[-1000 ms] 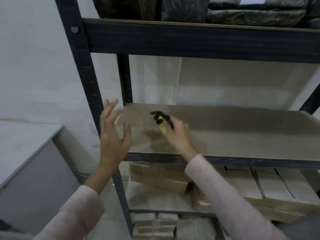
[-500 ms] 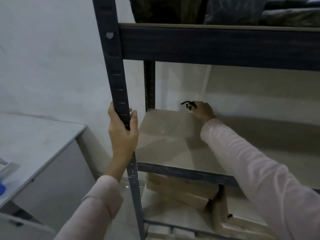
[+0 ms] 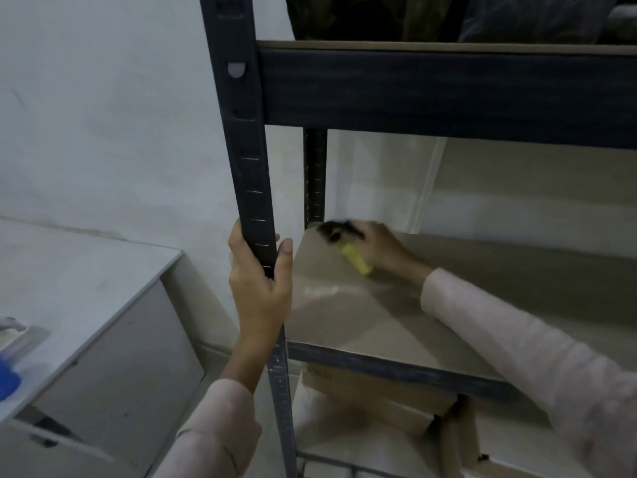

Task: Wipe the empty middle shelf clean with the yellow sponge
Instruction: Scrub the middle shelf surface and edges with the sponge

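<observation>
While the right hand [image 3: 382,251] holds its grip clenched round the yellow sponge [image 3: 357,262], the sponge presses on the far left corner of the middle shelf [image 3: 362,326], just beside the rear post [image 3: 315,174]. A yellow edge shows below the palm. A dark blurred patch at the fingertips may be the scouring face; cannot tell. Motion blur on hand and sponge: stroke under way.

Change, half a second back: the same hand was at the far edge against the wall, further right. It now sits further left, at the corner. One second back it was on the near left part of the board. Reading: strokes run near to far, then leftward along the back.

Left hand [image 3: 258,288]: grip wrapped round the front post [image 3: 248,150], thumb on the right face, fingers on the left. One second back it was spread in the air beside the post; since half a second back it has stayed on. Judged a brace for the reach.

Shelf board: pale streak [image 3: 320,291] near the front left, possibly a wet trail. No sign yet of wiping on the right part; task judged early.

Outward: cardboard boxes [image 3: 365,391] on the shelf below, dark bags [image 3: 379,15] on the shelf above, grey bench [image 3: 86,270] to the left.
</observation>
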